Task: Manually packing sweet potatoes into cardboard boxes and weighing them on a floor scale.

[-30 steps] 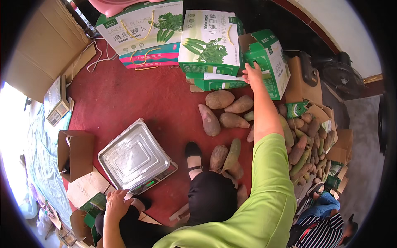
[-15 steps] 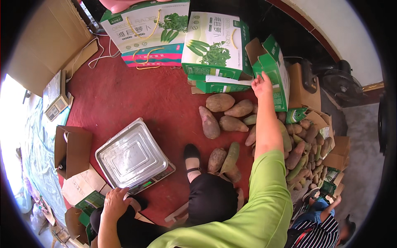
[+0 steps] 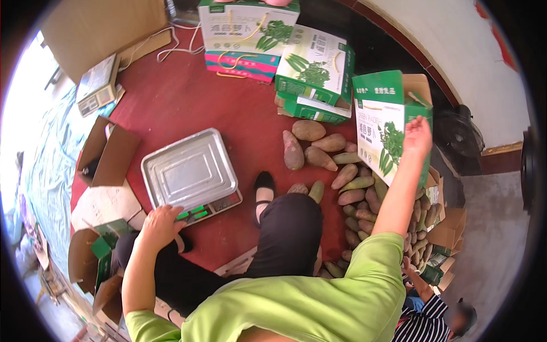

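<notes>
Your left hand (image 3: 162, 226), fingers loosely spread, is beside the silver rectangular metal-trayed scale (image 3: 191, 171) | your right hand (image 3: 418, 137) holds a green-and-white cardboard box (image 3: 386, 135), right of the scale

Pale-green and dark lettering in two scripts is running across the white front of the tilted green-and-white box (image 3: 370, 139), and white characters are standing on its green flap (image 3: 376, 86). Similar lettering is marking the rope-handled carton (image 3: 242, 28) and the neighbouring carton (image 3: 319, 57); the metal-topped scale's (image 3: 191, 171) panel markings are staying illegible.
</notes>
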The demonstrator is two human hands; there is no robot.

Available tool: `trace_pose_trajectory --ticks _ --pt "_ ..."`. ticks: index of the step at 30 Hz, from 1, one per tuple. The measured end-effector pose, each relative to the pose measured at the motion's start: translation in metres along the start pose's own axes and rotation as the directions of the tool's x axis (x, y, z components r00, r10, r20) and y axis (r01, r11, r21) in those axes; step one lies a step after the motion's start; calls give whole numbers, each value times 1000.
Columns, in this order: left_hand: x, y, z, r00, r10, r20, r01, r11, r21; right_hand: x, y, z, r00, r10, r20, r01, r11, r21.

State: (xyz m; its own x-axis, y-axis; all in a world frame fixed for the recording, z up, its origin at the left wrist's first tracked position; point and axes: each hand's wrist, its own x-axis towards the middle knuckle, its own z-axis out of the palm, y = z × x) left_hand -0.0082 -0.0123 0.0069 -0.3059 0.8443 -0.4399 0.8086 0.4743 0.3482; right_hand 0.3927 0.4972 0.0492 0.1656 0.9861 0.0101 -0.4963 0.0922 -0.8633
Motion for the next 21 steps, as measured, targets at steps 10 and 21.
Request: trace_pose_trajectory --ticks 10,21 --pt "-17 -4 -12 976 -4 -220 -25 991 -129 -144 -36 89 877 191 441 -191 981 -45" --pt "-22 -36 -17 694 -179 -697 -28 961 -276 -293 -7 210 465 366 806 -357 911 -208"
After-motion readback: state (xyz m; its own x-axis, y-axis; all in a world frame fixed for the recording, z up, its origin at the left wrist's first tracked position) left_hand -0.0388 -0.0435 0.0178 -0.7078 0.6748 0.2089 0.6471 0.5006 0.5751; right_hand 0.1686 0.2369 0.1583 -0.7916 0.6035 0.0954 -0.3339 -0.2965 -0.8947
